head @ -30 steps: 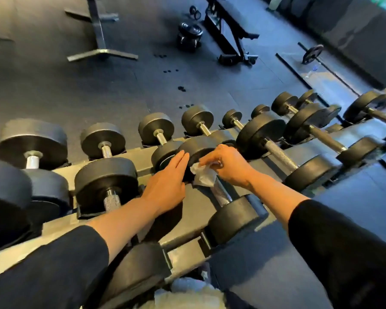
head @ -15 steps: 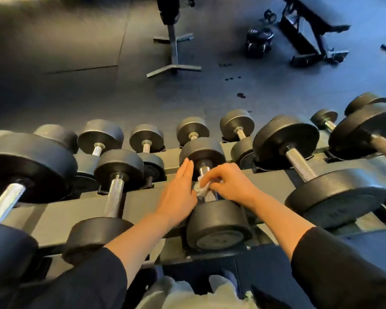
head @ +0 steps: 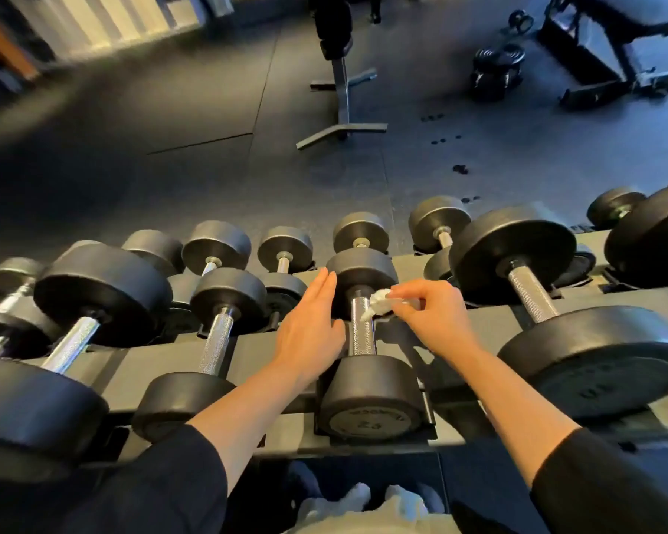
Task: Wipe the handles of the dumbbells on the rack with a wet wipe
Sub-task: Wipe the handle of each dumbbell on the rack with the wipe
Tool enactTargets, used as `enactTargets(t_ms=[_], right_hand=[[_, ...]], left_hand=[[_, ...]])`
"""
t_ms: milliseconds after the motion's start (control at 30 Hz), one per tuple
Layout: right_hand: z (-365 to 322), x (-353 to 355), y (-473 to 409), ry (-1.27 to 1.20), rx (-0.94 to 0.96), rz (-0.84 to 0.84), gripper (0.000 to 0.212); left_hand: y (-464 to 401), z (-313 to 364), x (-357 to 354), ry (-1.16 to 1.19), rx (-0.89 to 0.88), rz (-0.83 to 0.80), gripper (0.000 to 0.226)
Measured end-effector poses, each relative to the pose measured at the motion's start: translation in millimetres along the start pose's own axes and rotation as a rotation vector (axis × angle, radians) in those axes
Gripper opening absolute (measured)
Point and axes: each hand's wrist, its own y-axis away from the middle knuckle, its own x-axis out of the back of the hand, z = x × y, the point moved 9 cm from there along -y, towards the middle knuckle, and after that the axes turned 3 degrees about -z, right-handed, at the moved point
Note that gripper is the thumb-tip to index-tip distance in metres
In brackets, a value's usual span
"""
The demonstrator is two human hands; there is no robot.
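Observation:
A black dumbbell (head: 369, 398) with a knurled steel handle (head: 362, 333) lies on the grey rack (head: 247, 356) at the middle of the view. My right hand (head: 432, 317) pinches a crumpled white wet wipe (head: 378, 304) against the upper right side of that handle. My left hand (head: 311, 325) rests flat with straight fingers on the rack just left of the handle, its fingertips beside the far weight head. Most of the handle below the wipe is bare.
More dumbbells fill the rack: a medium one (head: 216, 337) to the left, big ones at the far left (head: 74, 341) and right (head: 533, 294), small ones behind. On the dark floor beyond stand a stand base (head: 342, 129), a bench (head: 610, 52) and stacked plates (head: 496, 67).
My right hand has lifted off the handle top and shifted right, now pinching the wipe at the handle's side. The view swung left and nearer. My left hand stays beside the handle.

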Motion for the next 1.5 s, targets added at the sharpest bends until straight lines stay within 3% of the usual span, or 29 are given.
enactTargets(t_ms=[100,267,400,500,700,800,900,1033,1300,1500], right_hand=[[1.6,-28.4,-7.7,0.084,-0.006,-0.118,0.018],[8.5,-43.7,-10.4,-0.033,-0.039,-0.027,0.029],[11.4,-45.2,-9.8,-0.053,-0.048,-0.026,0.018],[15.8,-47.3,1.1,-0.107,-0.075,-0.12,0.013],[18.1,-48.3,23.4,-0.198,-0.101,-0.355,0.022],[19.5,-32.9,21.8,-0.155,-0.107,-0.216,0.02],[22.6,-11.5,20.6,0.073,-0.156,-0.01,0.015],[13.4,-25.2,13.5,0.18,-0.065,-0.104,0.022],[18.4,-41.5,-2.6,-0.181,-0.067,-0.034,0.033],[23.6,-40.8,3.2,-0.282,-0.097,-0.068,0.019]], left_hand=[[-2.4,5.6,-3.2,-0.048,0.013,-0.03,0.07],[0.7,15.8,-11.7,-0.051,0.002,-0.061,0.067],[4.9,11.4,-16.4,-0.029,0.025,-0.06,0.06],[6.8,4.9,-19.7,0.025,0.041,-0.059,0.059],[5.9,-3.9,-22.8,0.116,0.07,-0.053,0.061],[4.9,-3.6,-23.2,0.104,0.062,-0.05,0.061],[3.7,-1.9,-24.2,0.071,0.06,-0.062,0.061],[1.3,0.8,-25.5,0.015,0.047,-0.099,0.061],[1.2,0.3,-28.7,-0.019,0.067,-0.154,0.061],[-0.3,-1.9,-30.7,0.0,0.086,-0.167,0.06]])
